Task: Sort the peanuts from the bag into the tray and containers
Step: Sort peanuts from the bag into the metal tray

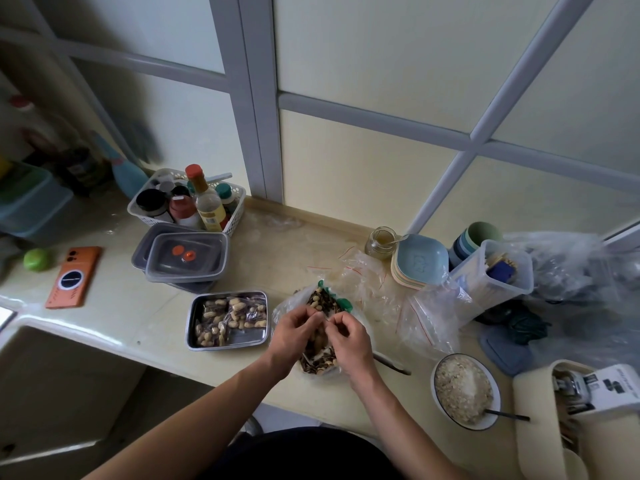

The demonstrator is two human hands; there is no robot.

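The work is on a pale surface below a framed window. The bag, clear plastic holding peanuts mixed with dark seeds, lies near the front edge, just right of the tray. Both hands are over its middle. The left hand and right hand have curled fingers whose tips meet above the contents and pinch the clear plastic of the bag between them. Whether a small separate packet is also held there cannot be told. The metal tray sits flat and apart from the hands, and it holds small clear packets of peanuts that fill most of it. Two lidded plastic containers are stacked behind the tray, the upper one skewed on the lower. A white basket of bottles and jars stands behind them against the window frame. An orange phone lies well to the left, with a green round object beside it. Empty zip bags lie to the right of the bag, near a stack of blue plates and a glass jar. A bowl of pale grain with a spoon in it stands at the front right.
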